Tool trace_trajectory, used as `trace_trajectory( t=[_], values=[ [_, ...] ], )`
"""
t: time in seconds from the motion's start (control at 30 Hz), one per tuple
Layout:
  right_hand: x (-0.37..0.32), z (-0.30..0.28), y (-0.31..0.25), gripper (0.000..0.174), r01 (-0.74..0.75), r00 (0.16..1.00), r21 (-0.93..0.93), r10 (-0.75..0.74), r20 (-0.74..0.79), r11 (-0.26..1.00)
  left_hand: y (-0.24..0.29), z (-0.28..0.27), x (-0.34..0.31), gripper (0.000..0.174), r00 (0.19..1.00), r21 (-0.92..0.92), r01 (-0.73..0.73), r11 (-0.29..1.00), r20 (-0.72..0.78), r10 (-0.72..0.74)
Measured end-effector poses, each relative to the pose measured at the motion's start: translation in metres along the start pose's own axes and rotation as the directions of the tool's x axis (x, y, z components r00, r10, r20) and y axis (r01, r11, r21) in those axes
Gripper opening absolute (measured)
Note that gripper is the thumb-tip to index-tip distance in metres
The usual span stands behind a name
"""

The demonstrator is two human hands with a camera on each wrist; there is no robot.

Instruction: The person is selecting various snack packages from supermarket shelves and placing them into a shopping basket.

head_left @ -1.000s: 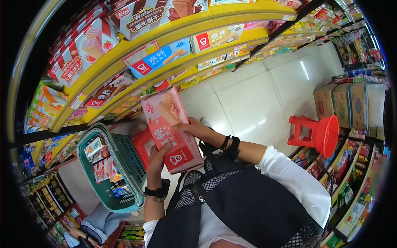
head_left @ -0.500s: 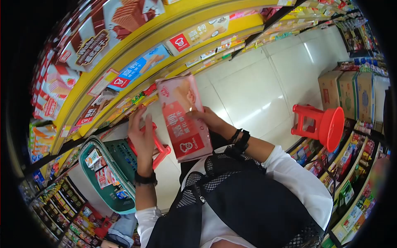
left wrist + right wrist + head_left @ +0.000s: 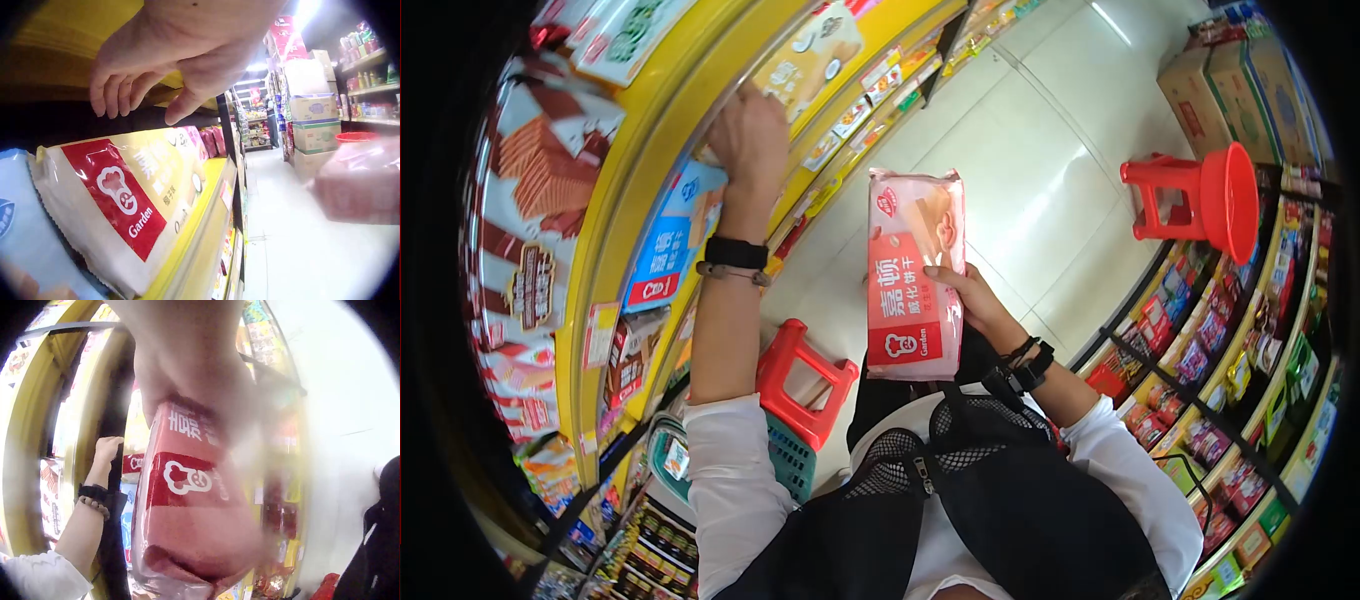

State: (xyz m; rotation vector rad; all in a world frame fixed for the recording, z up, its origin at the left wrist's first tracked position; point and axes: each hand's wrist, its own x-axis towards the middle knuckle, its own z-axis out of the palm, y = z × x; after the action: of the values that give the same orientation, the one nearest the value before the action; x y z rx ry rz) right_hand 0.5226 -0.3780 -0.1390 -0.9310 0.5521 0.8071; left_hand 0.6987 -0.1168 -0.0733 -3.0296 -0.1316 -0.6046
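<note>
My right hand [image 3: 970, 295] grips a pink Garden wafer pack [image 3: 905, 270] along its right side, thumb on its front, with the pack upright before my body. In the right wrist view the pack [image 3: 187, 506] hangs from the right hand [image 3: 194, 375]. My left hand [image 3: 748, 135] is at the yellow shelf. The left wrist view has the left hand [image 3: 181, 56] above a cream and red Garden pack [image 3: 134, 187], fingers loosely bent, holding nothing. A blue pack [image 3: 670, 240] lies beside the cream one.
A red stool [image 3: 805, 385] stands by the green basket [image 3: 790, 460], below the shelves. Another red stool [image 3: 1200, 200] is at the right, near cardboard boxes [image 3: 1240, 100]. Snack shelves line both sides of the tiled floor [image 3: 1040, 190].
My left hand has let go of the pink pack and moved up to the shelf. The pack, in my right hand, has shifted right in view. The view has turned toward the shelf.
</note>
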Motion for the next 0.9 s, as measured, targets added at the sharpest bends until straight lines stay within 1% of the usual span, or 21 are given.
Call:
trace_trajectory(
  t=[0.03,0.07,0.13,0.2,0.27,0.3,0.33,0.37,0.4,0.43,0.5,0.53,0.57,0.6,0.63,0.7,0.83,0.9],
  values=[
    [-0.002,-0.004,-0.001,0.041,0.006,1.0,0.034,-0.006,-0.005,0.999,0.003,-0.01,0.013,0.049,0.972,-0.019,0.121,0.992,0.203,-0.115],
    [-0.002,-0.01,0.0,0.041,0.008,1.0,0.045,-0.008,-0.012,0.999,0.005,-0.013,0.021,0.051,0.89,-0.009,0.245,0.969,0.399,-0.222],
    [-0.002,-0.022,0.001,0.041,-0.005,0.998,0.078,0.01,-0.055,0.997,0.002,-0.004,0.026,0.052,0.883,0.007,0.225,0.974,0.421,-0.207],
    [-0.001,-0.032,-0.002,0.041,-0.016,0.998,0.088,0.021,-0.051,0.996,-0.001,0.006,0.03,0.053,0.873,0.028,0.217,0.976,0.441,-0.207],
    [0.005,-0.042,-0.011,0.041,-0.046,0.998,0.086,0.048,-0.031,0.995,-0.009,0.015,0.029,0.057,0.912,0.035,0.156,0.987,0.379,-0.158],
    [0.008,-0.047,-0.017,0.041,-0.063,0.998,0.077,0.065,-0.023,0.995,-0.011,0.019,0.029,0.059,0.932,-0.019,0.141,0.99,0.339,-0.126],
    [0.01,-0.052,-0.025,0.041,-0.076,0.997,0.068,0.077,-0.011,0.995,-0.012,0.02,0.027,0.059,0.928,0.002,0.153,0.988,0.342,-0.145],
    [0.012,-0.054,-0.031,0.041,-0.099,0.995,0.064,0.099,0.004,0.993,-0.014,0.022,0.022,0.056,0.935,-0.062,0.146,0.987,0.334,-0.118],
    [0.015,-0.059,-0.039,0.041,-0.078,0.997,0.059,0.078,-0.006,0.995,-0.01,0.019,0.019,0.052,0.943,-0.126,0.136,0.983,0.322,-0.089],
    [0.018,-0.063,-0.048,0.041,-0.055,0.998,0.053,0.056,-0.018,0.997,-0.005,0.018,0.016,0.052,0.938,-0.108,0.148,0.983,0.33,-0.105],
    [0.023,-0.075,-0.062,0.041,-0.09,0.996,0.043,0.09,0.001,0.995,0.007,0.015,0.004,0.049,0.972,-0.195,0.122,0.973,0.221,-0.078],
    [0.027,-0.081,-0.067,0.041,-0.099,0.995,0.034,0.099,0.011,0.994,0.013,0.014,-0.002,0.049,0.969,-0.183,0.129,0.975,0.233,-0.085],
    [0.032,-0.086,-0.069,0.041,-0.077,0.997,0.043,0.077,0.014,0.996,0.019,0.013,-0.007,0.049,0.974,-0.143,0.118,0.983,0.21,-0.086],
    [0.037,-0.09,-0.072,0.041,-0.09,0.996,0.046,0.089,0.018,0.995,0.023,0.013,-0.01,0.049,0.978,-0.103,0.108,0.989,0.191,-0.086],
    [0.039,-0.094,-0.075,0.041,-0.093,0.996,0.04,0.093,0.008,0.995,0.026,0.014,-0.013,0.049,0.975,-0.095,0.109,0.989,0.203,-0.088],
    [0.045,-0.097,-0.081,0.043,-0.097,0.995,0.04,0.097,0.003,0.995,0.03,0.016,-0.018,0.048,0.989,-0.095,0.06,0.994,0.141,-0.046],
    [0.054,-0.099,-0.082,0.044,-0.102,0.995,0.065,0.102,-0.004,0.993,0.036,0.015,-0.023,0.044,0.991,-0.06,0.044,0.997,0.129,-0.036],
    [0.057,-0.101,-0.081,0.044,-0.143,0.99,0.04,0.142,0.024,0.989,0.036,0.013,-0.02,0.043,0.991,-0.064,0.007,0.998,0.137,0.002]
  ],
)
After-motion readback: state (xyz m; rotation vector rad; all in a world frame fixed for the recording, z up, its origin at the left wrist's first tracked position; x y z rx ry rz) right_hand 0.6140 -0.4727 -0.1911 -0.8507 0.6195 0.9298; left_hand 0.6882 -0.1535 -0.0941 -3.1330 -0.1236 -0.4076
